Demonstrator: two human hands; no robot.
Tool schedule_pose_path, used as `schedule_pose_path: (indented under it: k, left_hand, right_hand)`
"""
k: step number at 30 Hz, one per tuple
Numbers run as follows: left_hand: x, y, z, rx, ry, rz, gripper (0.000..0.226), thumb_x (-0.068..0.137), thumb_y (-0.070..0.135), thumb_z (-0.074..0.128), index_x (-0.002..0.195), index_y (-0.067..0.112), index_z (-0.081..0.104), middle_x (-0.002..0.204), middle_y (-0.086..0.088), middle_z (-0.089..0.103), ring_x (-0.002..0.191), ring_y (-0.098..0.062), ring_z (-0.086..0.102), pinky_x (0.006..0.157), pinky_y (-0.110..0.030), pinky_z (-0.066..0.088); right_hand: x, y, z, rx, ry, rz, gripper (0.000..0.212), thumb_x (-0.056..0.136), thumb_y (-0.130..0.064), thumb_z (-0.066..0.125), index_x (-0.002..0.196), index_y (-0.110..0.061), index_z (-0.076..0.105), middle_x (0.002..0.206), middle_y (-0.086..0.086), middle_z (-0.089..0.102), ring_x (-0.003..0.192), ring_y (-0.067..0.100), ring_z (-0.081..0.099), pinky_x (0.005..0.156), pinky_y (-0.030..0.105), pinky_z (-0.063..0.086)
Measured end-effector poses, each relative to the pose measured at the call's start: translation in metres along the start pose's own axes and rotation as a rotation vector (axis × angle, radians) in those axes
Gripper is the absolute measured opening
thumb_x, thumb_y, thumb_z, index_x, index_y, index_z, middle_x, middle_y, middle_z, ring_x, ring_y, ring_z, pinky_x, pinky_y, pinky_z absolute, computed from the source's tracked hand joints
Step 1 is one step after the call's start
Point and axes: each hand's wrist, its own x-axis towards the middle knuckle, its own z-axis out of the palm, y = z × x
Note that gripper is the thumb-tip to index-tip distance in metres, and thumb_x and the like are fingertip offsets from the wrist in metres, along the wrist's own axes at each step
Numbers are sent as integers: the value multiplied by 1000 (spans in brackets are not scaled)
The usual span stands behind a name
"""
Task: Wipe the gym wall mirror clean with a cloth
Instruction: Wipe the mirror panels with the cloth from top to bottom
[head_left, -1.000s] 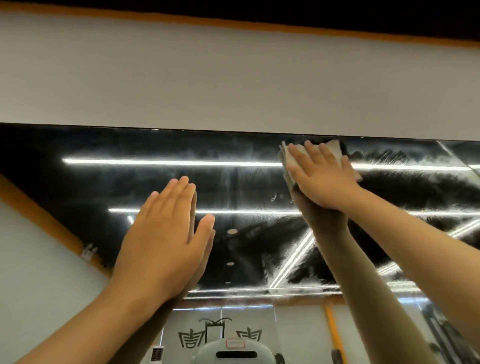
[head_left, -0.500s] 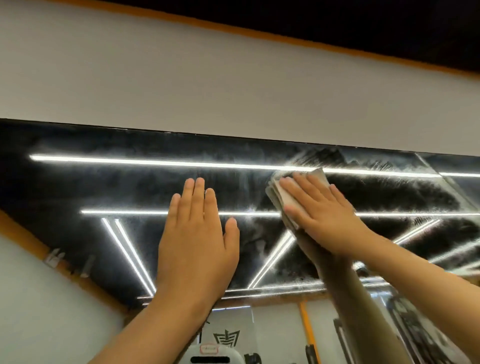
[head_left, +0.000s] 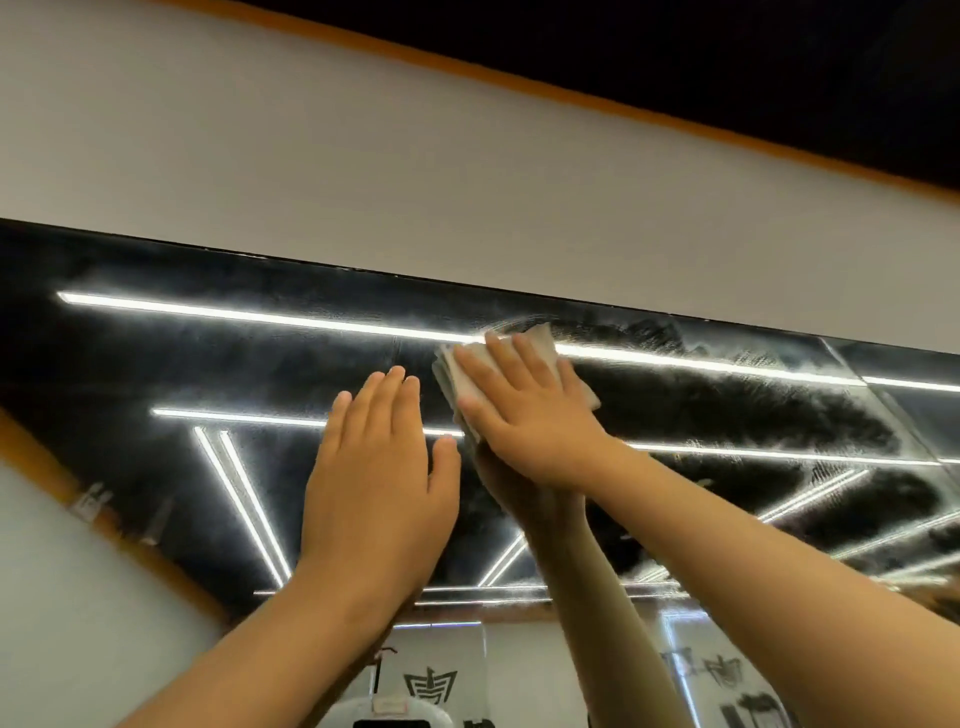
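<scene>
Now, the mirror (head_left: 208, 364) fills the middle band of the frame, its top edge meeting the pale wall (head_left: 363, 182) just above the work, hazy glass running open toward the left. At centre the left hand (head_left: 379, 488), fingers straight and close together, lies flat on the glass, and that bare palm may well leave prints. The right hand (head_left: 524, 415), fingers straight, presses the folded cloth (head_left: 543, 340) just beside it, near the top edge, where a high sweep could run onto the wall.
</scene>
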Motion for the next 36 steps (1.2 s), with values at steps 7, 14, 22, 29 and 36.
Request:
schedule_pose_path:
  k: [7,14,22,29,36]
  left_hand:
    - [27,38,6,60,62,31,79,87,47,-3,158,14,-1,167,-2,-3,152,-12,-8,119,-29,-14]
    - [50,53,27,176,-59,-11,67,104,45,15,156,14,-14,165,-3,-17,151,-14,-16,123,-35,-10]
    - [51,50,27,193,-98,-9,66,104,44,20,158,18,-7,166,1,-13,151,-11,-13,123,-33,-8]
    - [63,102,23,54,13,-20,64,103,35,30,159,16,5,167,2,-1,152,-11,-3,120,-28,-3]
    - [52,208,84,35,-35,35,70,102,49,27,159,18,1,167,3,-3,152,-8,-8,123,-28,-6]
  right_hand:
    - [-9,28,-3,40,45,-169,50,106,-51,23,154,-48,9,165,-16,0,150,3,-12,122,43,-12]
    - [68,57,-18,19,65,-52,54,105,-53,18,156,-42,6,167,-7,-3,152,16,-9,120,50,-8]
    - [98,62,-26,25,42,21,54,105,-53,13,157,-40,3,167,-4,-1,153,21,-8,121,52,-8]
    - [61,136,-34,5,44,52,55,105,-53,13,157,-41,0,167,-5,-5,153,20,-10,121,53,-6]
    - [4,274,-51,-18,40,148,56,104,-53,11,157,-40,-2,167,-5,-6,153,19,-9,122,51,-4]
